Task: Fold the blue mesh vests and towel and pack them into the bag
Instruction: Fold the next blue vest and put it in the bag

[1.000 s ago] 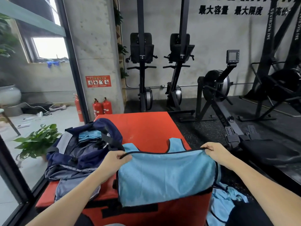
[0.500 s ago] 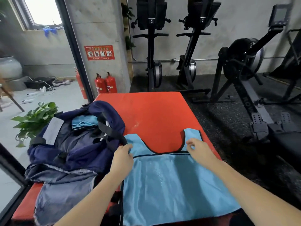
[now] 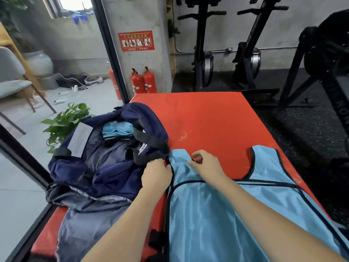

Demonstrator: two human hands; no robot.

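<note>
The left hand (image 3: 157, 175) pinches the blue vest (image 3: 222, 214) at its left edge; the right hand (image 3: 206, 165) pinches its left shoulder strap; the vest lies flat on the red counter (image 3: 211, 121), lower right; centre left, touching, the open navy bag (image 3: 117, 159) holds folded blue vests (image 3: 117, 130); beyond stand fire extinguishers (image 3: 144, 81).

A red sign (image 3: 136, 41) on the concrete pillar (image 3: 139, 19) carries a row of four small pictograms with lines of characters above and below, too small to read. At the right edge, pale letters on a black machine frame (image 3: 340, 110) seem to read "ROW". White labels on the two fire extinguishers (image 3: 144, 81) and the bag's (image 3: 113, 159) pale tag (image 3: 80, 141) are illegible.
</note>
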